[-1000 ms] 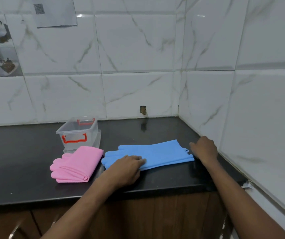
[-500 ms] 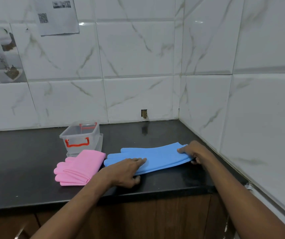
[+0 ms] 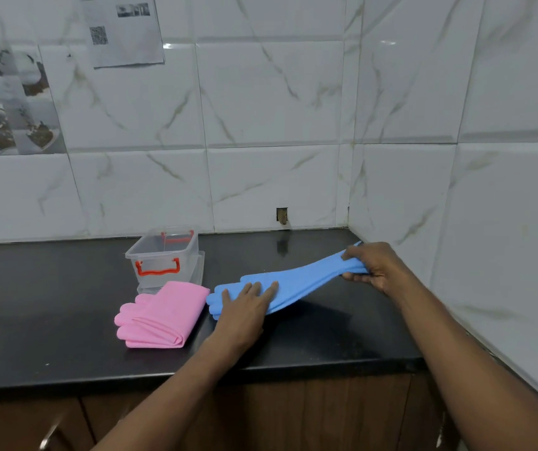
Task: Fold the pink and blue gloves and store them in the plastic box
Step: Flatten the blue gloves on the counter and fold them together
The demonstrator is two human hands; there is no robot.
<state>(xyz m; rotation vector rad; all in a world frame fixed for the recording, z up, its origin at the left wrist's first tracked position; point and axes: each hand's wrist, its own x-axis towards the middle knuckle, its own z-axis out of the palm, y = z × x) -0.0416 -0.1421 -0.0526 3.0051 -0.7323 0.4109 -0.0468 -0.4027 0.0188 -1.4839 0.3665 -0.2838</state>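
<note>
My right hand (image 3: 370, 266) pinches the cuff end of the blue gloves (image 3: 297, 283), raised off the counter (image 3: 49, 307); my left hand (image 3: 244, 305) lies flat, pinning the finger end. Pink gloves (image 3: 163, 315) sit folded beside the box (image 3: 163, 258). Risk: the stacked blue pair slides apart mid-fold if my left palm slips.

Left hand (image 3: 244, 307) lies flat on the blue gloves (image 3: 297, 284); right hand (image 3: 371, 265) grips their cuff end, raised off the counter (image 3: 65, 320) (pink gloves (image 3: 163, 315) folded alongside).
</note>
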